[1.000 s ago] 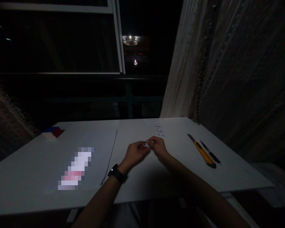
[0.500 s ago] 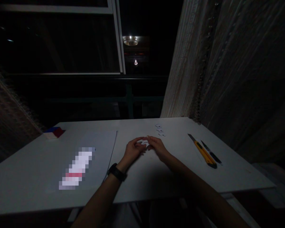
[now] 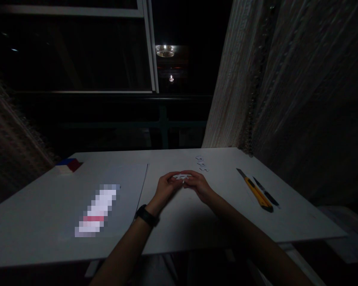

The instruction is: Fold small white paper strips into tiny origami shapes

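Observation:
In dim light my left hand (image 3: 166,187) and my right hand (image 3: 198,186) meet over the middle of a white table (image 3: 197,222). Both pinch a small white paper piece (image 3: 181,176) between their fingertips, holding it just above the tabletop. A dark watch sits on my left wrist (image 3: 146,216). A few more small white paper bits (image 3: 202,163) lie on the table just beyond the hands.
A yellow utility knife (image 3: 255,190) and a dark pen (image 3: 265,192) lie at the right. A large white sheet (image 3: 107,198) covers the left half. A red and blue block (image 3: 67,165) sits at the far left corner. Curtains hang on the right, a dark window behind.
The fingers of both hands have shifted on the small paper piece, and it now shows flatter between the fingertips. The arms have barely moved.

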The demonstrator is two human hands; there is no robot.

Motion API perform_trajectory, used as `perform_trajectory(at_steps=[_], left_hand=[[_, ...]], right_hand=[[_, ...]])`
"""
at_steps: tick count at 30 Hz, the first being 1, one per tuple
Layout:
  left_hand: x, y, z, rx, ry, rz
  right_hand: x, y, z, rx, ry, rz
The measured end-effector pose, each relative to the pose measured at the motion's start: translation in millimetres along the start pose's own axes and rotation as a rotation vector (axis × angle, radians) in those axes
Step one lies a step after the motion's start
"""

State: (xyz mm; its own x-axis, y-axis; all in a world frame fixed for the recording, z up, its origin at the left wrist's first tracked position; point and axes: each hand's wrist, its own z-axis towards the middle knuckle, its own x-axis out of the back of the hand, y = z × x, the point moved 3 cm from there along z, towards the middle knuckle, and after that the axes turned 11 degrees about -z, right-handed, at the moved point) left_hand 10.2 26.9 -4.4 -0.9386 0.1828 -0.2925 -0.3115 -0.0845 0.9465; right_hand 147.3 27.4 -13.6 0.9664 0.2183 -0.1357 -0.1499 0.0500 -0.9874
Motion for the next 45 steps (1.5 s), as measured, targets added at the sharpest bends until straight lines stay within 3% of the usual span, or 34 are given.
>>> perform_trajectory(at_steps=[9,15,20,26,32,45], left_hand=[[3.3,5.0,0.5,-0.047,0.06,0.003],[5.2,1.0,2.1,-0.026,-0.008,-0.051],[6.8,-0.2,2.9,-0.003,0.033,-0.057],[5.7,6.2,0.5,-0.04,0.09,0.016],[1.2,14.8,-2.9,-0.108,0.074,0.182],[10.4,6.0,4.5,0.001,0.07,0.111]], right_hand=[[1.6,0.2,0.4,0.003,0.055,-0.048],[1.8,2.4,2.4,0.028,0.064,-0.085],[0.0,-0.9,0.5,0.067,0.045,-0.099],[1.7,1.1,1.5,0.036,0.003,-0.069],[4.5,4.0,3.7,0.006,0.028,-0.04],[6.8,5.0,3.2,-0.045,-0.043,-0.08]])
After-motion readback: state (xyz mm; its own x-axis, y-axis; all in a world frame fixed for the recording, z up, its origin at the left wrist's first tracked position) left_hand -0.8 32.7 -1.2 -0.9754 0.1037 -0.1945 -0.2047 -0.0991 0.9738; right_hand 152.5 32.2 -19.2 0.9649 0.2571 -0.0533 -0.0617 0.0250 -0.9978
